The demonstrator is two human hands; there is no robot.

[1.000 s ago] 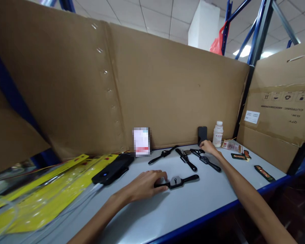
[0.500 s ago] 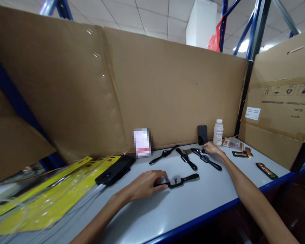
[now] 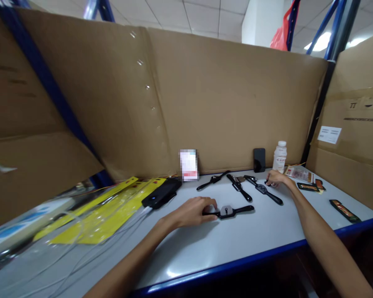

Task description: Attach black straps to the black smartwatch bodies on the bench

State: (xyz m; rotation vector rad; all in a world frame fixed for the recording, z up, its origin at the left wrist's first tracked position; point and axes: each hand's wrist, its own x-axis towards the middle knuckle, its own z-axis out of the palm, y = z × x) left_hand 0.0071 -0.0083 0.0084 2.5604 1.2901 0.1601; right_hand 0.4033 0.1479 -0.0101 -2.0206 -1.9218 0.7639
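On the grey tabletop, my left hand [image 3: 196, 212] is closed at the left handle of a black spokeshave [image 3: 240, 211], which has a pale blade plate and a knob at its middle. Farther back, the fingers of my right hand [image 3: 277, 178] are pinched on a small black piece [image 3: 267, 182], too small to identify. Just left of that hand lies a second spokeshave [image 3: 272, 196]. Two more, a third spokeshave [image 3: 244, 193] and a fourth spokeshave [image 3: 207, 183], rest to its left. A round, brownish metal piece [image 3: 241, 179] is beside the third one.
A dark phone [image 3: 259, 160] leans on the cardboard wall [image 3: 224, 103], near a white bottle [image 3: 279, 157]. Small black packets [image 3: 344, 210] lie at right. At left are a black power bank [image 3: 161, 193] with white cables and yellow packaging [image 3: 112, 219]. The table has a blue edge [image 3: 236, 268].
The view has swung left, so everything sits farther right. My right hand has drawn away from the second spokeshave's far end, pinching the small black piece. My left hand stays on its spokeshave.
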